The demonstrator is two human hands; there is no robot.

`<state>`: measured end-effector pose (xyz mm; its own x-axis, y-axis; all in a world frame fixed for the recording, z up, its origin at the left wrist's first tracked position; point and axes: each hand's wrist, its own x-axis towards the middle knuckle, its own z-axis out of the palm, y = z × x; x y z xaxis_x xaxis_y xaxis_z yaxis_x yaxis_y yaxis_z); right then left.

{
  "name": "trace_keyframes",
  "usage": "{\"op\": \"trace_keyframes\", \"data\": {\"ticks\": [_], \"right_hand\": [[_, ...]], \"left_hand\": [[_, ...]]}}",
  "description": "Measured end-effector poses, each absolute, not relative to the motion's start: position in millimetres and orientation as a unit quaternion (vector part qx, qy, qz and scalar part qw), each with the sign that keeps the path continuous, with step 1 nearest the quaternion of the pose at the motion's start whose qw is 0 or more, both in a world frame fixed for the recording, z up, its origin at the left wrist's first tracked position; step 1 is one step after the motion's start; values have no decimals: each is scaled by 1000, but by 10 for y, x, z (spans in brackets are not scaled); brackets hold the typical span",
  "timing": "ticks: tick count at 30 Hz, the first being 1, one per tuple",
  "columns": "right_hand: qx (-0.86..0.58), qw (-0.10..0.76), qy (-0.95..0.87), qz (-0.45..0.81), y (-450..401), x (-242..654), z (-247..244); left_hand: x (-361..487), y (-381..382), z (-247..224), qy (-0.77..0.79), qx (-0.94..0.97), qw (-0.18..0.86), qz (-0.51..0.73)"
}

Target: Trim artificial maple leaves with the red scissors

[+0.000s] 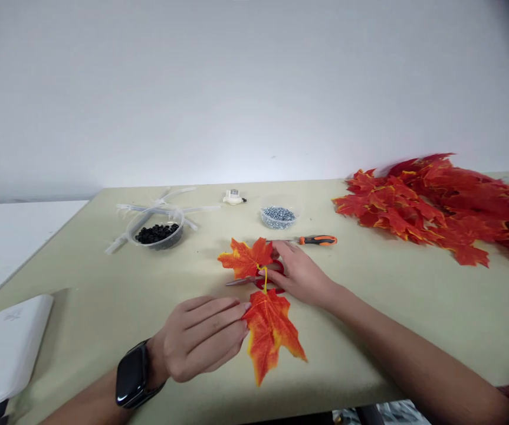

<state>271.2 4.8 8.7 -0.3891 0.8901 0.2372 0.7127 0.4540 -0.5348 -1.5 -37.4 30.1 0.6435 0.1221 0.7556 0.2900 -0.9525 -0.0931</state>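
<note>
My left hand is closed in a pinch on the left edge of a red-orange artificial maple leaf with yellow tips. A second maple leaf lies just beyond it, and their yellow stems meet between the two. My right hand is at the right edge of this farther leaf, fingers bent around it and thumb by the stems. Beneath the stems and right fingers are red-handled scissors, blades pointing left; the leaves and my hand partly cover them.
Behind my hands are an orange-and-black screwdriver, a tub of small silvery pieces, a white gadget and a bowl of black pieces near clear strips. Maple leaves pile at right. A white power bank lies left.
</note>
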Motion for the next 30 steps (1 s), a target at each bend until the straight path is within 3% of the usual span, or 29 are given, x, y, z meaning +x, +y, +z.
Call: {"op": "trace_keyframes", "data": {"ticks": [6,13,21,30], "right_hand": [[-497,333,-778,192,21,2726,67],[-399,374,-831,104,58,2728,69],[-345,415,-835,105,27,2687,105],[-416,539,-722,123,-49,2656,243]], "left_hand": [[-85,-329,123,-100,-909,110,-388],[-99,-346,187,-89,-920,101,-367],[-131,-323,193,-77,-928,98,-350],[-14,-261,188,-201,-906,90,-361]]}}
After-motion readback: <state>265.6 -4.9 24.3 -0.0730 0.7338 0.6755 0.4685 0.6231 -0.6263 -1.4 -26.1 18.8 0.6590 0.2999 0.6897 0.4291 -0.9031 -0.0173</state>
